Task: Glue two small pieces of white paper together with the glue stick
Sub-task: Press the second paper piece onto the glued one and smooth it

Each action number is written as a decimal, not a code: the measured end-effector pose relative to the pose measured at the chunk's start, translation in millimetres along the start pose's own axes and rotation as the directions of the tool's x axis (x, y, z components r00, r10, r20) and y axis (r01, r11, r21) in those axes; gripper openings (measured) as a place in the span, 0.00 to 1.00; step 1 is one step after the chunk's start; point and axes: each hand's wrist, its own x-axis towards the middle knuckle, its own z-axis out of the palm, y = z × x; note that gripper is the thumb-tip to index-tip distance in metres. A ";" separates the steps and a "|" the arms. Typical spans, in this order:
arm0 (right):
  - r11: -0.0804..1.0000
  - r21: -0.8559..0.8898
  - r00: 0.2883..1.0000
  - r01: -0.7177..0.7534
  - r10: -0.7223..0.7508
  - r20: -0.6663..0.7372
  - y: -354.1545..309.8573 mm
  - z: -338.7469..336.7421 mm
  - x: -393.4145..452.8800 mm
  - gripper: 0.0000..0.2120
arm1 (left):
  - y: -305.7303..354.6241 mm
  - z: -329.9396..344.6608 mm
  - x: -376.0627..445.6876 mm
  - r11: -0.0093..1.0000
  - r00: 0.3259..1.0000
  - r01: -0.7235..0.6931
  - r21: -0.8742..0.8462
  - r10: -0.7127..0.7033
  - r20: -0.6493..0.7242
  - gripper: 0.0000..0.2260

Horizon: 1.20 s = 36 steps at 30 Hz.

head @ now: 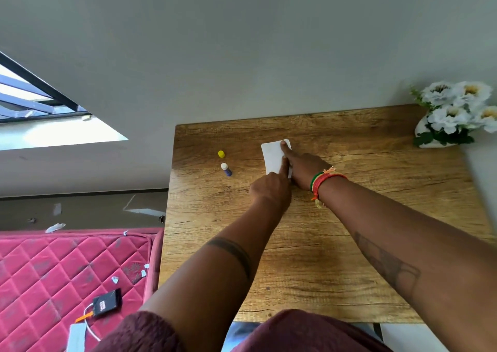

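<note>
While both bare forearms reach forward across a wooden table [336, 257], the two hands meet over a small white paper [273, 156] lying flat near the middle of the far half of the tabletop. The left hand [271, 189] comes in from the lower left, its fingers mostly curled under and its index finger stretched out, the tip pressing down on the paper's right portion. The right hand [305, 170] comes in from the right, knuckles up, with its index finger extended forward along the paper's right edge so that the fingertip rests near the far right corner. Neither hand grips anything; each only presses flat with a pointing finger. Whether one sheet or two lie stacked there cannot be told.

A banded wristband [324, 181] of red, green and orange thread circles the right wrist. Both forearms show dark tattoo marks.

To the left of the paper, well apart from the hands, the glue stick [226, 169] lies on the table with its white tip exposed, and its yellow cap [221, 154] sits just beyond it. White flowers [457, 109] stand at the table's far right corner.
</note>
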 end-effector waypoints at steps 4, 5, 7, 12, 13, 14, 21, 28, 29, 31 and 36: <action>1.000 -0.022 1.000 -0.015 0.016 0.007 -0.7 -1.3 0.5 0.39 | -6.7 11.8 -4.6 0.999 0.998 0.051 0.003 -0.050 -0.039 0.38; 1.000 -0.024 1.000 -0.019 0.019 0.008 -0.8 -1.8 0.4 0.38 | -7.7 13.9 -6.1 0.998 0.997 0.068 0.002 -0.068 -0.047 0.38; 0.999 -0.026 1.000 -0.018 0.019 0.012 -1.0 -2.8 -0.8 0.37 | -7.8 15.8 -8.4 0.996 0.995 0.086 0.006 -0.086 -0.049 0.37; 0.999 -0.038 1.000 -0.021 0.021 0.015 -4.3 -3.9 -3.7 0.37 | -9.2 19.5 -15.8 0.993 0.992 0.113 0.043 -0.111 -0.051 0.35; 0.999 -0.038 1.000 -0.022 0.023 0.015 -4.7 -3.9 -4.4 0.37 | -10.4 20.4 -18.8 0.993 0.993 0.112 0.041 -0.110 -0.050 0.35; 0.999 -0.040 1.000 -0.023 0.023 0.015 -5.0 -4.2 -5.1 0.38 | -11.6 22.4 -22.7 0.993 0.993 0.110 0.042 -0.108 -0.052 0.35; 0.999 -0.035 1.000 -0.011 0.012 0.016 -4.5 -4.9 -8.5 0.41 | -5.0 12.1 -17.8 0.994 0.991 0.105 -0.016 -0.106 -0.079 0.33; 0.999 -0.050 1.000 -0.020 0.021 0.013 -3.9 -4.7 -7.0 0.41 | -17.2 33.2 -33.7 0.996 0.994 0.085 -0.028 -0.087 -0.065 0.35; 0.998 -0.055 1.000 -0.018 0.019 0.015 -4.1 -4.5 -6.9 0.41 | -20.1 35.2 -38.1 0.996 0.995 0.085 -0.041 -0.087 -0.055 0.34; 0.998 -0.060 1.000 -0.015 0.017 0.020 -5.9 -4.1 -6.9 0.42 | -23.1 34.0 -43.0 0.996 0.995 0.076 -0.049 -0.079 -0.054 0.32; 0.998 -0.067 1.000 -0.011 0.011 0.006 -4.7 -6.0 -8.7 0.44 | -23.9 -5.4 -3.6 0.989 0.984 0.043 -0.144 -0.067 -0.166 0.31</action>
